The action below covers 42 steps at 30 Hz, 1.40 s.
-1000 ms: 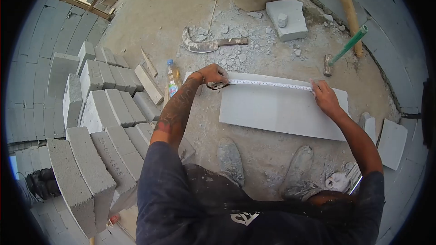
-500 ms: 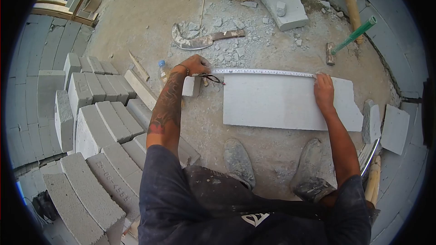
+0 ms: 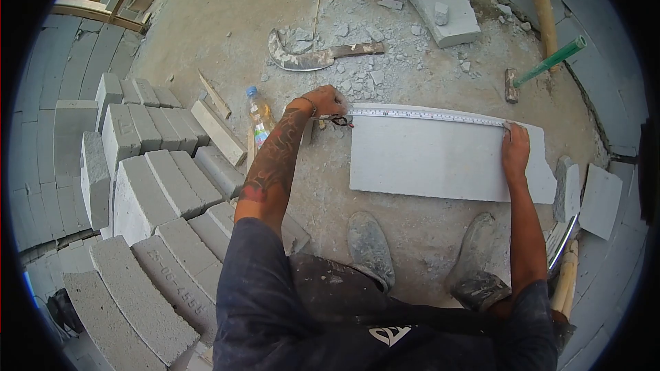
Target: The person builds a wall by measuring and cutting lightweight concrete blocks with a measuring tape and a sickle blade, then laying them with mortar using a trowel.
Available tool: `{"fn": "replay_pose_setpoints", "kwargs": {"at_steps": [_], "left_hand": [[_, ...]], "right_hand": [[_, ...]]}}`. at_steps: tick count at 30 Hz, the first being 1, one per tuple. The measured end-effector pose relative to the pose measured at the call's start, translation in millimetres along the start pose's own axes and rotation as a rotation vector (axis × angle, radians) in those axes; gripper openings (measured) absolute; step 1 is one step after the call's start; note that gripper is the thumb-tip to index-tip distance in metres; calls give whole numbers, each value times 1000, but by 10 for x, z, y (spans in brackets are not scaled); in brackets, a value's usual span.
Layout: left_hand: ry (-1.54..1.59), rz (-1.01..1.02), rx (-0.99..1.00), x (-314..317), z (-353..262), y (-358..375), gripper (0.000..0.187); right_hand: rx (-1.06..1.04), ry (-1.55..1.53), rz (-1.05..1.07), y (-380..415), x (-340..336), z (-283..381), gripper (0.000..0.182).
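Here you are, bent over a pale grey rectangular concrete block (image 3: 440, 161) lying flat on the dusty floor (image 3: 320, 189), just beyond your feet. A white tape measure with dark markings (image 3: 426, 115) runs left to right along its far edge. Your left hand (image 3: 324, 100) is curled around the tape's left end, a thin black loop (image 3: 337, 121) dangling beneath; the palm side is hidden. Your right hand (image 3: 515, 152) has its fingertips on the tape's right end, over the block, though I can't tell whether they pinch or press.

Good line there, and the judgement is this: make it taut, flat and parallel to that far edge, because a skewed tape reads long. Square the left end with the block's left corner, and mind that loop, which could snag under the tape. Light fingers on the right; a hard push could bow it. Watch the ragged right end: it looks a poor place to read from, so trust the straight left side.
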<state>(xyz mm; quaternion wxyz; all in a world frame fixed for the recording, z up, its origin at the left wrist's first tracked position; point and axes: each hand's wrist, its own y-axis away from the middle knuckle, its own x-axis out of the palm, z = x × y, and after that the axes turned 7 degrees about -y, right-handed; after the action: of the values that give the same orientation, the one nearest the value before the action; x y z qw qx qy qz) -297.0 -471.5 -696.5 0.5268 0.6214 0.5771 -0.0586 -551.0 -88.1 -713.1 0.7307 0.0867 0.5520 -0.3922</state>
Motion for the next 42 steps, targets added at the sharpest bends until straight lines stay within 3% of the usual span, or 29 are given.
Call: {"fn": "replay_pose_setpoints", "kwargs": {"at_steps": [8, 14, 17, 26, 28, 29, 30, 33, 42], "left_hand": [[-46, -81, -27, -89, -212, 77, 26], [-110, -146, 32, 73, -39, -110, 26], [-146, -118, -57, 65, -89, -93, 28], [-117, -135, -15, 90, -48, -96, 27], [-228, -194, -72, -55, -346, 150, 25], [-218, -233, 35, 115, -29, -51, 23], [-106, -114, 17, 103, -6, -117, 22], [-99, -206, 78, 138, -15, -86, 21], [-73, -171, 39, 89, -98, -41, 22]], "right_hand": [[32, -66, -19, -4, -10, -17, 22], [26, -75, -39, -4, -2, -12, 21], [-20, -95, -72, 10, 36, -58, 21], [-25, -83, -91, 12, 48, -76, 20], [10, -136, -114, -6, 11, -16, 19], [-46, -117, -117, -7, 0, -53, 18], [-31, -90, -111, 0, -12, -85, 18], [-12, -134, -107, -20, 29, -170, 15], [11, -97, -48, -144, -4, -146, 14]]}}
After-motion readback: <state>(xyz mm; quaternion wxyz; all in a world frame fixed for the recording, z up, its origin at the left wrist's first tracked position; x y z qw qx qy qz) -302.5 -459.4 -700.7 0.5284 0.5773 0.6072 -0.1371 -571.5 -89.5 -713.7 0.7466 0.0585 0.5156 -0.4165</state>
